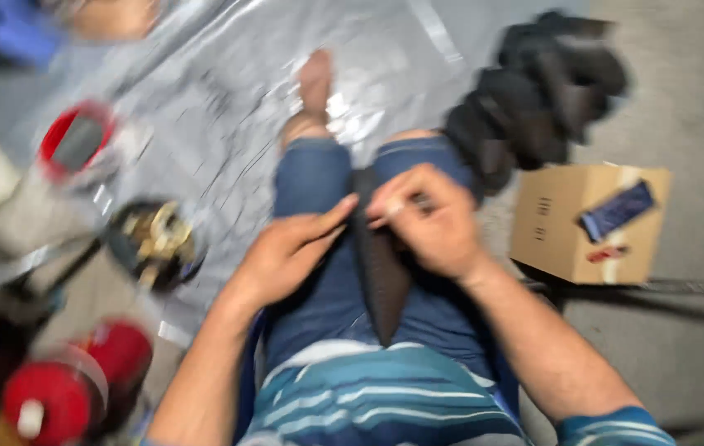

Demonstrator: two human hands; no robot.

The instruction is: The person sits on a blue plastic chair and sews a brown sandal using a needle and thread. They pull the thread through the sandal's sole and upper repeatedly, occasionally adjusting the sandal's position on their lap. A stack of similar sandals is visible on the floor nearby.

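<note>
Between the knees, a dark fabric strip (381, 268) is lying lengthwise w/ its long axis toward the torso, right hand (426, 219) fingers pinching its top edge, left hand (286, 256) fingers flat & open just beside it.

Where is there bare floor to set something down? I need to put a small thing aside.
Bare grey floor lies right of the black pile, above the cardboard box, and below it too. The clear sheet past the knees is open. The left is crowded: red containers, a dark bowl. Both hands occupy the lap.
</note>
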